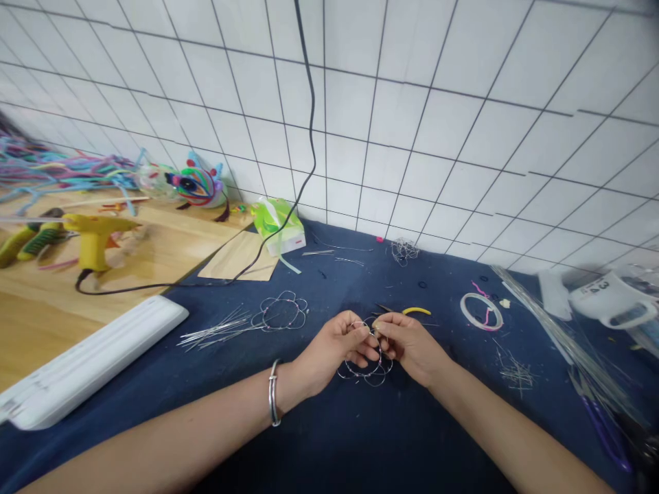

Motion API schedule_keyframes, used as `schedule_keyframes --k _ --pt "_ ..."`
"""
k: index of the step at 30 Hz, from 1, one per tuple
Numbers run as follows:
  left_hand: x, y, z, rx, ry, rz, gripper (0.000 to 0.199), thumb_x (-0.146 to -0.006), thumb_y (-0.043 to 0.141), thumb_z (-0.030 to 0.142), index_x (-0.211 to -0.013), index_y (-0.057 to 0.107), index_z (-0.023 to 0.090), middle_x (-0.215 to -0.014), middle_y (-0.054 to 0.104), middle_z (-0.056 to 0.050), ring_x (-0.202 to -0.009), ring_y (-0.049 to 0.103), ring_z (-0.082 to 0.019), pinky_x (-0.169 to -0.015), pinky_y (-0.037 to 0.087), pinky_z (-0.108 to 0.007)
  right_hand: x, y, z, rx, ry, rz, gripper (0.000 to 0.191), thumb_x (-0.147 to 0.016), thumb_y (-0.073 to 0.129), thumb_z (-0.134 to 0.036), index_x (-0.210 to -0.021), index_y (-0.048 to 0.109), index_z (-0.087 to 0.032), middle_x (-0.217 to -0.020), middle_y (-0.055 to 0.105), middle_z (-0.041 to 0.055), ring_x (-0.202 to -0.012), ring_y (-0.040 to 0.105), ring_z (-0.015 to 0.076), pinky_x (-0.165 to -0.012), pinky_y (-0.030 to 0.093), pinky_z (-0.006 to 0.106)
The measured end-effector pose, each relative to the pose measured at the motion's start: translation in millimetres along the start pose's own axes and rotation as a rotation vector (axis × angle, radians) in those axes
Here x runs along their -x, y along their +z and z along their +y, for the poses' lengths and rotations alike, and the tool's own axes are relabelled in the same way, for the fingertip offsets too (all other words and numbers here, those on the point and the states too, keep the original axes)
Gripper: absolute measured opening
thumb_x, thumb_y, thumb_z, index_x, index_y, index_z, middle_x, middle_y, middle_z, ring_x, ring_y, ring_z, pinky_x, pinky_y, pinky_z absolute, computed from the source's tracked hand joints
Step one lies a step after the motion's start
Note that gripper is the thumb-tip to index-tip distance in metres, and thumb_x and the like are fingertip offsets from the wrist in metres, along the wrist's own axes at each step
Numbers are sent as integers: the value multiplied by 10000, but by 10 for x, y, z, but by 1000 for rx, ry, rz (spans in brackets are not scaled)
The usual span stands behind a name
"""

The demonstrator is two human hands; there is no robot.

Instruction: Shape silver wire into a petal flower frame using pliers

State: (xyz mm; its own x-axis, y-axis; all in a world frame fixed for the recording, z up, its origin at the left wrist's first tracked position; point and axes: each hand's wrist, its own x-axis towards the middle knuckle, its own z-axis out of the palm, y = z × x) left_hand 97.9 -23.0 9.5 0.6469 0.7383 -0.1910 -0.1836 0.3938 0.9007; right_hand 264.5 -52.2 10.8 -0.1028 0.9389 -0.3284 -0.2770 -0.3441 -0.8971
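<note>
Between both hands is a flower-shaped wire frame (365, 374) of thin silver loops with small pink marks where they join. My left hand (342, 346), below a silver bracelet, pinches its upper left part between thumb and forefinger. My right hand (406, 343) pinches the wire at the upper right, fingertips close to the left ones. The exact joint at the fingertips is partly hidden. Just behind the right hand lie yellow-handled pliers (416, 311). To the left, a similar flower-shaped wire frame (281, 312) rests beside a bundle of straight wire pieces (216, 329).
A white power strip (97, 357) and a yellow glue gun (93, 237) with a black cord stand left. On the right are a tape roll (481, 312), wire scraps (516, 372), long wires (556, 329), purple-handled scissors (602, 422) and a white mug (612, 298). A tissue pack (281, 223) sits behind.
</note>
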Motion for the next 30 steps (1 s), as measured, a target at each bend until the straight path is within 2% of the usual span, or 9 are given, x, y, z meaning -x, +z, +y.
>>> schedule_keyframes --k 9,14,21,30 --pt "25 1 27 7 -4 -12 202 -819 531 338 -828 454 151 -849 625 -73 -730 626 -163 -591 445 -241 0 -9 -8 40 29 -15 178 -724 637 -319 -783 578 -162 -594 537 -25 -477 456 62 -441 334 193" --pt "18 -24 64 100 -42 -70 256 -852 449 402 -870 478 147 -877 620 -100 -759 625 -189 -602 454 -264 2 -16 -3 43 31 -9 178 -727 636 -315 -788 568 -162 -581 531 -27 -474 460 65 -441 337 194" --pt "-12 -75 67 182 -60 -125 462 -868 269 533 -925 500 136 -877 612 -131 -771 622 -224 -611 468 -313 0 -25 4 38 29 5 159 -734 630 -295 -791 565 -162 -614 534 -22 -496 465 68 -451 341 198" --pt "-7 -84 86 182 -63 -147 515 -858 225 570 -917 496 137 -862 617 -136 -789 623 -236 -603 467 -309 17 -7 -18 34 35 14 159 -731 637 -292 -784 564 -163 -610 522 -29 -499 463 64 -464 340 197"
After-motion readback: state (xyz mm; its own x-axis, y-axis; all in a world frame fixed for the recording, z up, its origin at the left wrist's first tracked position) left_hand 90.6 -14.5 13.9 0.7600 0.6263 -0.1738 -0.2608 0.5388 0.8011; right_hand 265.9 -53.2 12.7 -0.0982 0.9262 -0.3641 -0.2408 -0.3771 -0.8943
